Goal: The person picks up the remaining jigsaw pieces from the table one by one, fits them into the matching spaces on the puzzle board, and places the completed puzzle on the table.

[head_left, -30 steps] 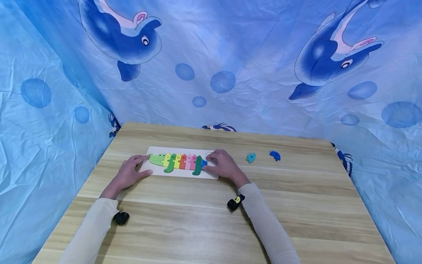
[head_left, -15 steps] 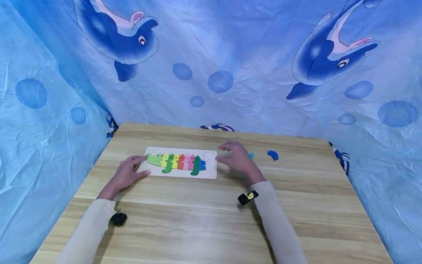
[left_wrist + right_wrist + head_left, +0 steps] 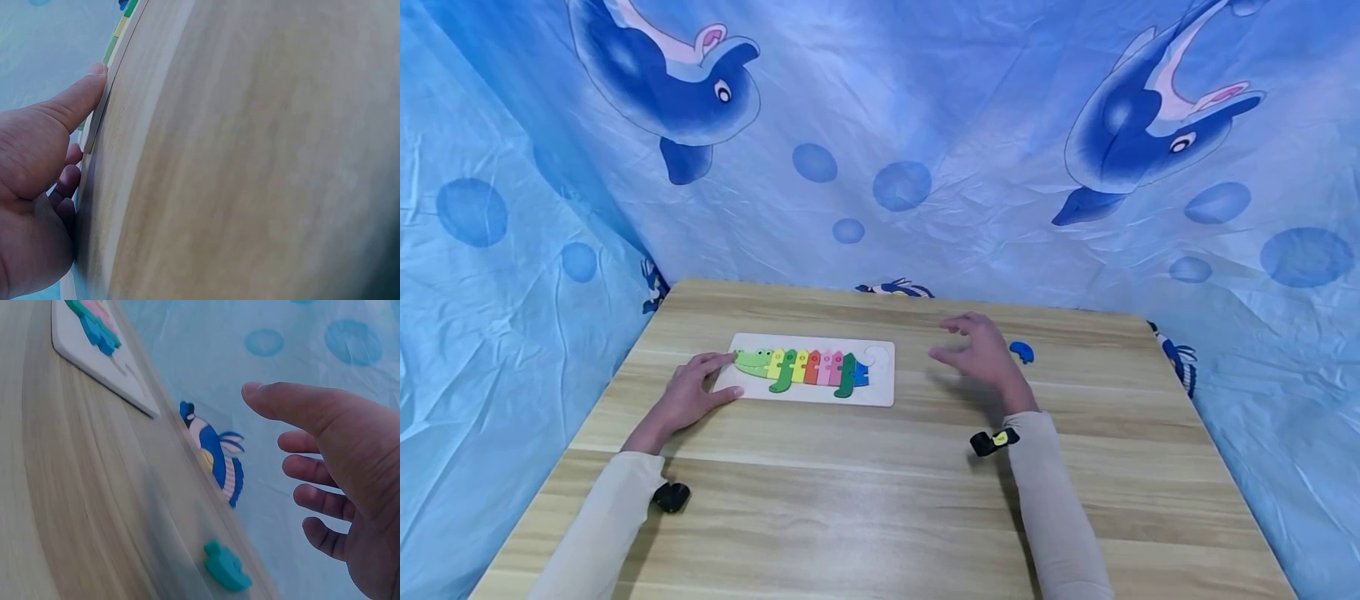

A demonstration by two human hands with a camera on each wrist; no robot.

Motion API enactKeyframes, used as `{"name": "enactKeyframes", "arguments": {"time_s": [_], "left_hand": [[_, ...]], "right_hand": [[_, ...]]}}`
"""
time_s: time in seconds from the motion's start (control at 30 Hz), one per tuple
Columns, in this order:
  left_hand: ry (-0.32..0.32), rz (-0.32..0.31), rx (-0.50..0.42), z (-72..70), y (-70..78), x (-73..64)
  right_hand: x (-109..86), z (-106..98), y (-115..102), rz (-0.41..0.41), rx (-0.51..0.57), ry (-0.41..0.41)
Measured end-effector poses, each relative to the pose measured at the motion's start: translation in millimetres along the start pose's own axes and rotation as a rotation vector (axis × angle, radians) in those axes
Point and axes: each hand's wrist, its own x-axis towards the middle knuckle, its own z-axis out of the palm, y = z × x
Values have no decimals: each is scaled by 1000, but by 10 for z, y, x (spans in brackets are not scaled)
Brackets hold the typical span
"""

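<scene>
A wooden crocodile puzzle board [image 3: 880, 396] lies on the table with colourful pieces in it, from a green head [image 3: 752, 362] to a blue piece [image 3: 861, 374]. Beyond that blue piece, a curled tail outline shows bare. My left hand [image 3: 688, 396] holds the board's left end, thumb at the near corner and fingers at the far side. My right hand [image 3: 981, 354] is in the air right of the board, fingers spread and holding nothing. A teal puzzle piece [image 3: 226, 569] lies on the table below it, hidden by that hand in the head view.
A curved blue puzzle piece [image 3: 1022, 352] lies on the wooden table [image 3: 850, 500], just right of my right hand. Blue cloth [image 3: 985, 233] printed with dolphins hangs behind the table and along its sides.
My right hand has let go of the blue piece in the board and moved right, over the teal piece. My left hand stays at the board's left end.
</scene>
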Motion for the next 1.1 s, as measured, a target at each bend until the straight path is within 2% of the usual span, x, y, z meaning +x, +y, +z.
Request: {"name": "enactKeyframes", "arguments": {"time_s": [0.27,0.5,0.9,1.1], "left_hand": [[-3,-1,3,-19,-2,3],[-8,-13,4,-1,-10,8],[-10,-14,9,-3,-13,10],[-9,-11,5,-4,-3,9]], "right_hand": [[-72,-75,210,-9,-14,-1],[-173,-118,386,37,-17,5],[-266,-98,539,74,-94,-21],[-275,-88,541,112,-89,-42]]}}
